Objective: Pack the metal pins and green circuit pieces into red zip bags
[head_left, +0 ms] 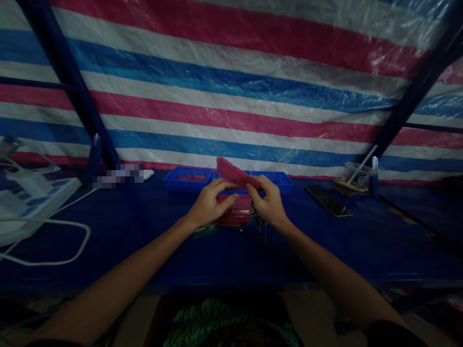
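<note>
A flat pink packet (pixel 233 172), perhaps a small plastic bag, is raised and tilted in front of me. My right hand (pixel 269 200) pinches its lower right end, thumb on the near side. At its lower left edge is my left hand (pixel 210 202), with thumb and forefinger apart; its other fingers are partly hidden. Below the hands lies a stack of similar pink packets (pixel 237 217) on the blue table. A loose pile of thin metal pieces (pixel 259 221), perhaps screws, sits beside the stack, partly covered by my right hand.
Blue trays (pixel 188 184) stand behind my hands; the left one contains something pink. A phone (pixel 328 201) and a plastic cup (pixel 358 173) are on the right. A white power strip (pixel 47 205) with a looped cable (pixel 87 236) lies left. Striped sheeting hangs behind the table.
</note>
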